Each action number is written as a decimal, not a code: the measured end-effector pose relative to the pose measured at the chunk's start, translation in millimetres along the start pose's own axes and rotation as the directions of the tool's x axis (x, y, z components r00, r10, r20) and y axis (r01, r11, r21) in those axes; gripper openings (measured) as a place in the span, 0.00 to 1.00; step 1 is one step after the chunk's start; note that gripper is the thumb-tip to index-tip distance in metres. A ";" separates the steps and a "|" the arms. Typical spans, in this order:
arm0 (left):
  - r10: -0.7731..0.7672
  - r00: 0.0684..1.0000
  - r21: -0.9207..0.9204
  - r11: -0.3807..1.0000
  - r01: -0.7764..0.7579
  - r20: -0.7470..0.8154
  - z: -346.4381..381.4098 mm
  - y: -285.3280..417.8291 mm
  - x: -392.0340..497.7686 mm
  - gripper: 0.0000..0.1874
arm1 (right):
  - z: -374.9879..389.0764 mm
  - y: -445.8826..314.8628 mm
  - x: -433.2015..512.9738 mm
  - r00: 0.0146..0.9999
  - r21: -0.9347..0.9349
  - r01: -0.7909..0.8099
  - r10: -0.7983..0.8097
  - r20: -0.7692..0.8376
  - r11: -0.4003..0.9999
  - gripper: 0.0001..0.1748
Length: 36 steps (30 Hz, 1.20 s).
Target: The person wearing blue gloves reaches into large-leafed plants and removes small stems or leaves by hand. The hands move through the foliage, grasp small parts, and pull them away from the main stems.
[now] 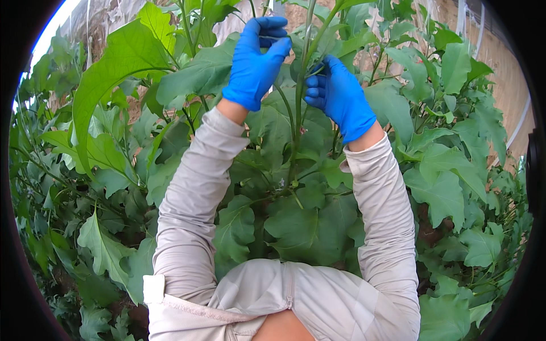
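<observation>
Before me stands an eggplant plant, its main stem (300,106) rising between my two gloved hands. My left hand (258,64), in a blue glove, is raised left of the stem with its fingers curled and the thumb beneath them. Whether anything thin lies between those fingers is unclear. To the right of the stem, my right hand (339,96), also in a blue glove, curls its fingers close against it. Its thumb and forefinger pinch a thin green side shoot (315,71) near the stem; the grip is partly hidden. A broad leaf (200,74) lies behind my left wrist.
Dense eggplant foliage surrounds me, with a large curled leaf (106,81) at left and lobed leaves (439,192) at right. Small green buds (294,183) grow low on the stem. An earthen wall (503,85) and white hanging strips (480,32) are behind the plants.
</observation>
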<state>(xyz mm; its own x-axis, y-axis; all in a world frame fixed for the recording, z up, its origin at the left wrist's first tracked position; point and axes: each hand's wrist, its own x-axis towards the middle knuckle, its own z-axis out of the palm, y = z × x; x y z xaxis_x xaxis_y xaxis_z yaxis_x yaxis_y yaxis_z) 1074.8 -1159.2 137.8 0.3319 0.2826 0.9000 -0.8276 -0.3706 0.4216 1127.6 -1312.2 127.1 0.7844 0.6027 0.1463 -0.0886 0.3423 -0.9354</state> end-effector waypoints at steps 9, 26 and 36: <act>-0.164 0.984 0.108 0.982 0.156 0.075 -6.3 6.3 -30.7 0.10 | 3.4 23.4 12.8 0.937 0.085 0.258 -0.270 0.221 0.962 0.13; 0.185 0.982 0.312 0.932 -0.184 0.027 8.1 4.6 -37.4 0.10 | -2.1 25.5 -4.0 0.691 -0.387 0.711 -0.685 0.229 0.588 0.10; 0.217 0.976 0.397 0.898 -0.190 -0.024 1.3 4.2 -38.0 0.10 | -13.7 102.3 -30.8 0.736 -0.731 0.618 -0.538 0.410 0.288 0.11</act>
<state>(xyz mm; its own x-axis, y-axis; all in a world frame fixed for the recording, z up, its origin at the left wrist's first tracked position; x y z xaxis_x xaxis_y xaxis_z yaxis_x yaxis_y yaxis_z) 1059.4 -1172.7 105.5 0.1336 0.2165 0.9671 -0.6266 -0.7376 0.2517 1102.8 -1305.6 22.5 0.3733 0.5550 0.7434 0.9083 -0.0556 -0.4146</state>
